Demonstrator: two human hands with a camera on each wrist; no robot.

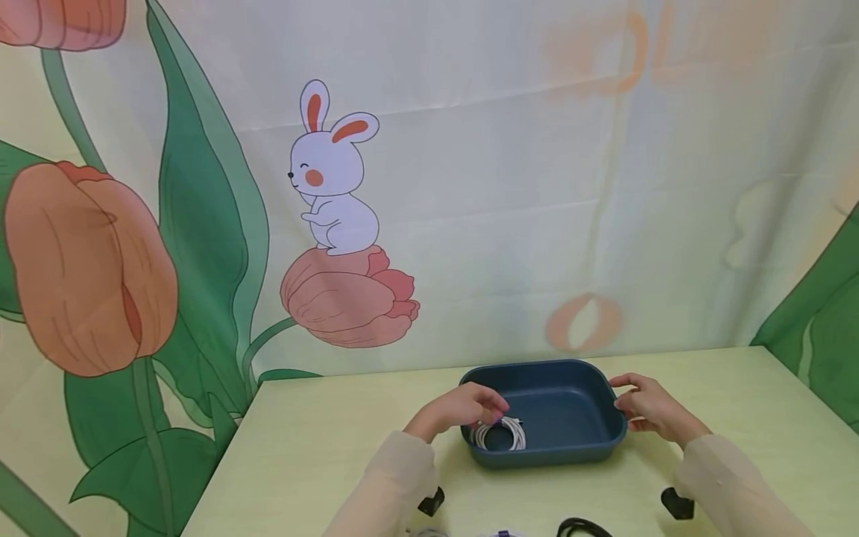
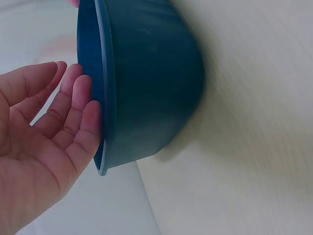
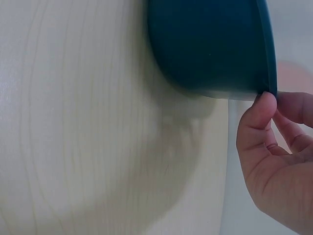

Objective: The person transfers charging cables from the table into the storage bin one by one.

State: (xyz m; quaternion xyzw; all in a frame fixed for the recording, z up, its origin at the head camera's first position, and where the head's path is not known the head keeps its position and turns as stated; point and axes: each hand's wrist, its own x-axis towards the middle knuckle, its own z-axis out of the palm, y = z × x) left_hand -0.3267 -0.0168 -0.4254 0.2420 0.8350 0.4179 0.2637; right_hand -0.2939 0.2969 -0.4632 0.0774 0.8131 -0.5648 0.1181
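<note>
A dark blue rectangular basin (image 1: 550, 456) with rounded corners stands on the table. Inside its left end lies a coiled white cable (image 1: 518, 434). My left hand (image 1: 463, 406) reaches over the left rim above the coil, its fingers loosely bent. In the left wrist view those fingers (image 2: 80, 117) lie just inside the rim, and no held thing shows between them. At the opposite end, my right hand (image 1: 654, 412) pinches the right rim between thumb (image 3: 264, 110) and fingers. The head view hides part of the coil behind the left fingertips.
Along the bottom edge of the head view lie a black coiled cable (image 1: 582, 526) and a pale cable (image 1: 429, 532), partly cut off. The pale wood table (image 1: 322, 447) ends at a printed curtain (image 1: 470, 224) behind the basin.
</note>
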